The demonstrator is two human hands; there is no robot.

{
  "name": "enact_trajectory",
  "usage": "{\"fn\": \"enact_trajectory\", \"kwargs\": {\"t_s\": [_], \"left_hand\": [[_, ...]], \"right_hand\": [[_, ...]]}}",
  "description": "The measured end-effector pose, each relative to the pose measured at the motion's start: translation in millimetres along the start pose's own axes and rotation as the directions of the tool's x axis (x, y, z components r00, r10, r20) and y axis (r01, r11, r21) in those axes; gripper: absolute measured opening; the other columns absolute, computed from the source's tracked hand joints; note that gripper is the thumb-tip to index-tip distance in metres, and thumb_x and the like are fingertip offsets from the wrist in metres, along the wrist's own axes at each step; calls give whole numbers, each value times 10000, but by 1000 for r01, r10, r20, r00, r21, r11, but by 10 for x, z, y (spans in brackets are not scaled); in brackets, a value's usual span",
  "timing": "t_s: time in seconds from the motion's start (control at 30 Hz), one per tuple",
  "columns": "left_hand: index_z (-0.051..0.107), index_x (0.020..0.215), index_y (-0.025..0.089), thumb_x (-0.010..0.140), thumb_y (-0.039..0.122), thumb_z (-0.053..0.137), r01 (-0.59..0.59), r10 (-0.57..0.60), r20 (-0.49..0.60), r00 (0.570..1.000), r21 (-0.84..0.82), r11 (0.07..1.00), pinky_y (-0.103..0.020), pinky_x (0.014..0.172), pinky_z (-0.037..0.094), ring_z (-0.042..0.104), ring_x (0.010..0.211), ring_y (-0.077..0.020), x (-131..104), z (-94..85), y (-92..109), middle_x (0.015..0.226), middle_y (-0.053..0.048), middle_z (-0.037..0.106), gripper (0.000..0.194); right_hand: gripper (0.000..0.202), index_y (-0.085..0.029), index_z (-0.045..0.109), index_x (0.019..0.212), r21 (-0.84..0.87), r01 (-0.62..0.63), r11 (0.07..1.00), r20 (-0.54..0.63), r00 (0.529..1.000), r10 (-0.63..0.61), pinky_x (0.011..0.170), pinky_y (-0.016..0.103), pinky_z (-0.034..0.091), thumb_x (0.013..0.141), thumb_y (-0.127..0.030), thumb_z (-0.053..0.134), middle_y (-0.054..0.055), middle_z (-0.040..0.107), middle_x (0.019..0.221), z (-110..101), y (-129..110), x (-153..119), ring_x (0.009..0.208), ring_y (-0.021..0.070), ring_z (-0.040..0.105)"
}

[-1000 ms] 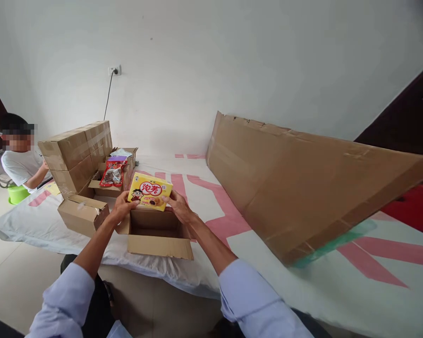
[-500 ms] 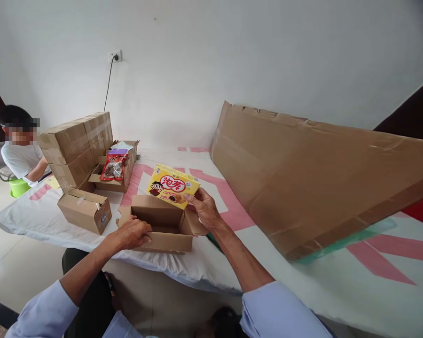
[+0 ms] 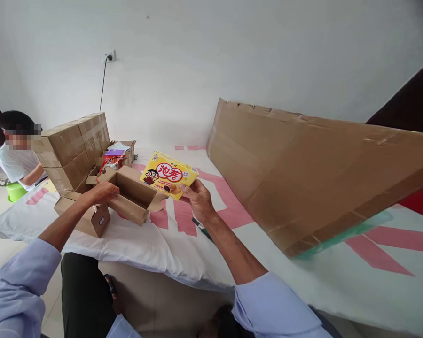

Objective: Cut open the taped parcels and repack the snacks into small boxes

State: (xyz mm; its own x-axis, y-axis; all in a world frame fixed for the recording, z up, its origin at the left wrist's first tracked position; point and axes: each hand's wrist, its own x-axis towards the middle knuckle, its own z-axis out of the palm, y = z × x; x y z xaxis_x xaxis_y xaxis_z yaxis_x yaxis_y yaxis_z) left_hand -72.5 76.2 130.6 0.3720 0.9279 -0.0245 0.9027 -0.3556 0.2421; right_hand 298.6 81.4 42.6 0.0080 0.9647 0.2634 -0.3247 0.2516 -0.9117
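Note:
In my right hand (image 3: 199,197) is a yellow snack box (image 3: 168,175) with red lettering and a cartoon face, held up over the bed by its right end. My left hand (image 3: 105,191) grips the near left edge of an open cardboard box (image 3: 129,206), which is tilted and has its flaps up. What I can see of the inside is bare cardboard. Under my left forearm stands a closed small carton (image 3: 97,221). Behind the open box lies a red snack packet (image 3: 112,160), partly covered.
Taped cartons (image 3: 70,145) are stacked at the left, near a seated person (image 3: 21,155). A large cardboard sheet (image 3: 303,178) leans at the right. A dark-green tool (image 3: 202,228) lies on the bed (image 3: 162,253).
My left hand has carried the open box left and back, towards the stacked cartons. The yellow snack box stays in my right hand, and the dark-green tool is now more exposed.

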Motion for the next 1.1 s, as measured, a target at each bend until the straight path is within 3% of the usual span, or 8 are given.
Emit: {"fn": "enact_trajectory", "kwargs": {"t_s": [0.17, 0.4, 0.67, 0.8, 0.9, 1.03, 1.1], "left_hand": [[720, 723, 230, 780, 159, 673, 49, -54, 44, 998, 111, 993, -283, 764, 462, 686, 786, -237, -184, -122, -192, 722, -29, 721, 103], [788, 811, 236, 774, 175, 683, 161, -182, 55, 982, 263, 951, -295, 794, 509, 726, 879, -266, -180, -182, -376, 820, -62, 784, 127], [810, 813, 215, 740, 223, 774, 347, -383, 4, 924, 415, 841, -491, 955, 559, 765, 1058, -408, -136, -384, -632, 919, -167, 811, 83], [837, 1037, 214, 772, 278, 807, 382, -399, -54, 916, 425, 820, -595, 1035, 531, 708, 1228, -476, -143, -309, -579, 1166, -224, 794, 274], [753, 1340, 242, 843, 335, 779, 409, -390, -135, 911, 419, 811, -596, 1105, 507, 622, 1374, -464, -262, -195, -484, 1469, -227, 670, 506], [467, 1639, 166, 901, 623, 715, 574, -493, -305, 815, 305, 760, -636, 1146, 481, 516, 1486, -509, -623, 106, -350, 1651, -297, 476, 902], [348, 1700, 161, 871, 689, 699, 604, -539, -284, 793, 250, 757, -656, 1155, 466, 442, 1552, -522, -833, 285, -312, 1724, -303, 386, 1043]], "right_hand": [[592, -278, 686, 1210, 30, -22, 999, 21, 1000, 22, 933, 513, 700, 766, -593, 918, 63, 778, 1328, 26, 103, -8, 1206, 327, 760], [578, -266, 690, 1169, 57, -76, 995, 7, 997, 76, 929, 542, 705, 750, -581, 934, 74, 778, 1325, 21, 228, -33, 1183, 338, 771], [599, -264, 692, 1174, 60, -95, 994, -26, 995, 97, 920, 511, 707, 738, -591, 940, 72, 783, 1314, -170, 299, -54, 1160, 328, 784], [604, -258, 687, 1144, 52, -114, 992, -44, 992, 116, 909, 523, 709, 716, -589, 955, 73, 810, 1229, -293, 393, -121, 1126, 334, 796], [617, -256, 693, 1130, 64, -140, 988, -75, 987, 145, 903, 525, 715, 685, -576, 977, 75, 817, 1212, -430, 489, -225, 1112, 340, 801], [613, -253, 708, 1107, 59, -172, 983, -158, 971, 179, 863, 507, 726, 662, -570, 985, 76, 819, 1222, -680, 648, -367, 1114, 352, 805], [621, -247, 714, 1098, 56, -191, 980, -177, 964, 198, 836, 502, 729, 635, -545, 1001, 77, 822, 1209, -786, 728, -417, 1102, 357, 809]]}}
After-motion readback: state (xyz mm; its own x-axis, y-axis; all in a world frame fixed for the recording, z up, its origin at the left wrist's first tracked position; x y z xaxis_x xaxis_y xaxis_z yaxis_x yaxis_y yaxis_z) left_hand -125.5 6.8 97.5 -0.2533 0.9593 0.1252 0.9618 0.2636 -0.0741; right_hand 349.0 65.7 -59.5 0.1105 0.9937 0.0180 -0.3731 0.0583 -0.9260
